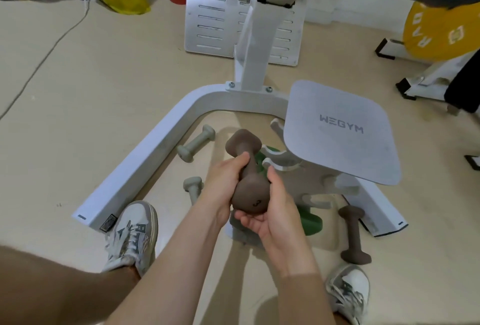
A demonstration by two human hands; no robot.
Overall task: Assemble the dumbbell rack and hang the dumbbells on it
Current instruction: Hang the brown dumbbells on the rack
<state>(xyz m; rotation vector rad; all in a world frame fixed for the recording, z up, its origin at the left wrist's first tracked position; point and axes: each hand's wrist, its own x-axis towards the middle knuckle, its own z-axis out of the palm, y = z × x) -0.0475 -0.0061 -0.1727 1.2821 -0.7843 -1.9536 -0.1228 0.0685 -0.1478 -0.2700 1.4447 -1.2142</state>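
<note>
I hold a brown dumbbell [244, 168] marked 3 above the floor, tilted, its far head up. My left hand [223, 181] grips its handle. My right hand [270, 210] cups its near head from below. Just right of it stands the white dumbbell rack [293, 171] with curved hooks, partly hidden under a grey seat pad. A green dumbbell [310, 220] shows low by the rack. A second brown dumbbell [353, 236] lies on the floor at the right. Two grey-green dumbbells lie at the left, one [196, 142] farther, one [193, 187] behind my left wrist.
The grey WEGYM seat pad [342, 135] overhangs the rack. A white U-shaped machine base [145, 163] encloses the work spot, its upright post [252, 57] behind. My two sneakers [135, 231] stand at the frame's open end. A yellow weight plate [441, 31] is far right.
</note>
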